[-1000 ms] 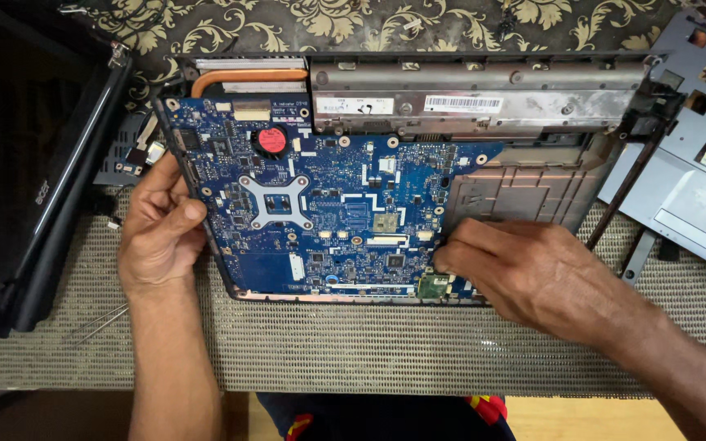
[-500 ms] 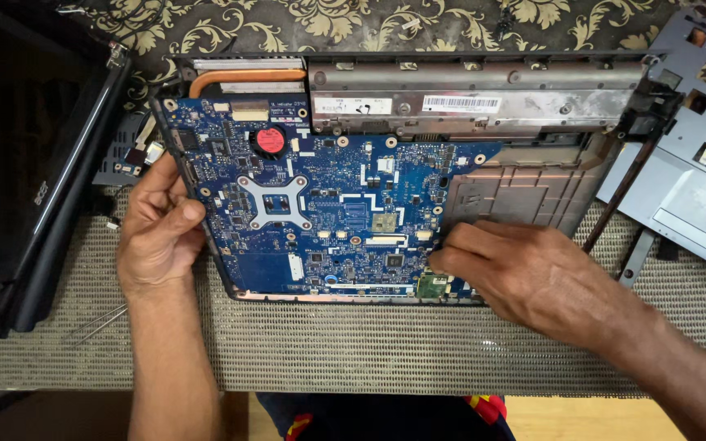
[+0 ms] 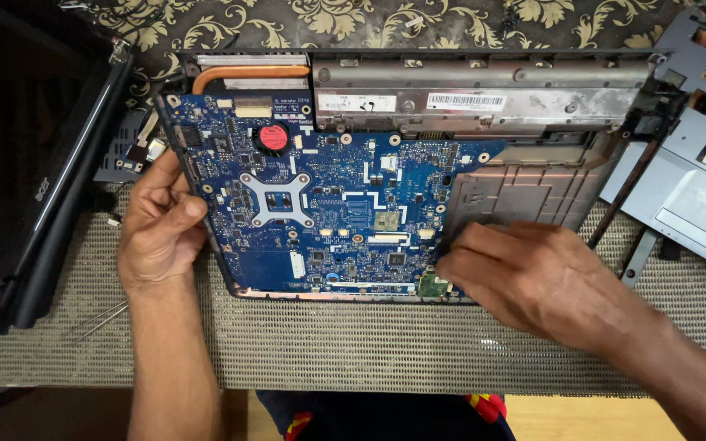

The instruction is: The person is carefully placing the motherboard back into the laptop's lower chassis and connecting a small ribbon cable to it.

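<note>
Nearest the camera, a woven mat (image 3: 386,343) covered the worktop, and on it lay one blue motherboard (image 3: 328,204) seated in the grey laptop base (image 3: 525,196), its long axis running left to right across the view. The left hand (image 3: 157,233) rested at the board's left edge, thumb pressed on the blue surface and fingers (image 3: 145,175) curled round the rim, gripping the board. The right hand (image 3: 533,278) lay flat at the board's lower right corner, fingers (image 3: 463,253) extended and pressing down where board met base; they grasped nothing that could be seen. On the board sat one square silver processor bracket (image 3: 275,198) left of centre and one round red and black part (image 3: 272,136) above it. Farther back, one copper heat pipe (image 3: 247,75) curved along the base's upper left, beside the long grey metal bay (image 3: 484,94) that filled the rear of the base. One black screen lid (image 3: 42,171) lay well to the left, and one grey palm-rest cover (image 3: 696,188) lay to the right, both apart from the base.
</note>
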